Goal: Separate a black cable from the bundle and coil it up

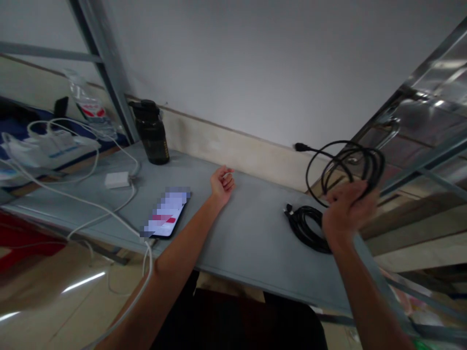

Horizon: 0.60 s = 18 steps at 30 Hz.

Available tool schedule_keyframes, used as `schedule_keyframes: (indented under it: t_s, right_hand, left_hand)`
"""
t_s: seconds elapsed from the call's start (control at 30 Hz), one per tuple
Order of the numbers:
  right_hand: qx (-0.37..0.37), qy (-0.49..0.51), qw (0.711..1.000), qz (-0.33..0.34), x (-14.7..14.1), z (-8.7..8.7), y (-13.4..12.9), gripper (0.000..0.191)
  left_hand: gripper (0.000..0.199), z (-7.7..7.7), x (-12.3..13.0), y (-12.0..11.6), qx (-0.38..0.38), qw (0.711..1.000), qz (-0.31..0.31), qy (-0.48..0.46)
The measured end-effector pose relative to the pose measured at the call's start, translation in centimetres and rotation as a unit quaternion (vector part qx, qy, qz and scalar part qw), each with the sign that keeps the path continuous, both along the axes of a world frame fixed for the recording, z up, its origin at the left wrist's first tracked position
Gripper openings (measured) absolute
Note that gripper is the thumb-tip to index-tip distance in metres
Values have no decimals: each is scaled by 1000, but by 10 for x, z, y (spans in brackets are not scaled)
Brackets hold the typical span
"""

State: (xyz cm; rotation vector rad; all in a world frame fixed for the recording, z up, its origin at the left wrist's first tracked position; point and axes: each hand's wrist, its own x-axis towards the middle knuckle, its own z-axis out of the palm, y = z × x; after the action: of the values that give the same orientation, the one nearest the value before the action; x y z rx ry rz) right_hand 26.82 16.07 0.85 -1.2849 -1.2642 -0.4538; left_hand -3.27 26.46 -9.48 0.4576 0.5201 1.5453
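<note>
Black cable (377,163), looped, in your right hand (348,209), held above right part of surface (251,233). Right fingers closed round strands; loops spread above fist, wider left to right, plug (301,147) pointing left, toward your left-hand side. Left hand (222,184) on surface, well left of cable, palm up, fingers half curled; pale strip at fingertips, cannot tell if gripped. Second black coil (302,228) lies on surface, partly behind right hand, which is nearer to it than left.
</note>
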Motion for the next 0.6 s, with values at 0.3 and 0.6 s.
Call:
schedule_keyframes:
  t_s: [0.3, 0.6]
  right_hand:
    - [-186, -71, 956, 215, -109, -112, 55, 50]
    - [-227, -58, 905, 356, -118, -135, 44, 41]
  left_hand:
    - [42, -4, 16, -4, 24, 987, -101, 124]
    - [44, -7, 26, -3, 37, 974, -104, 198]
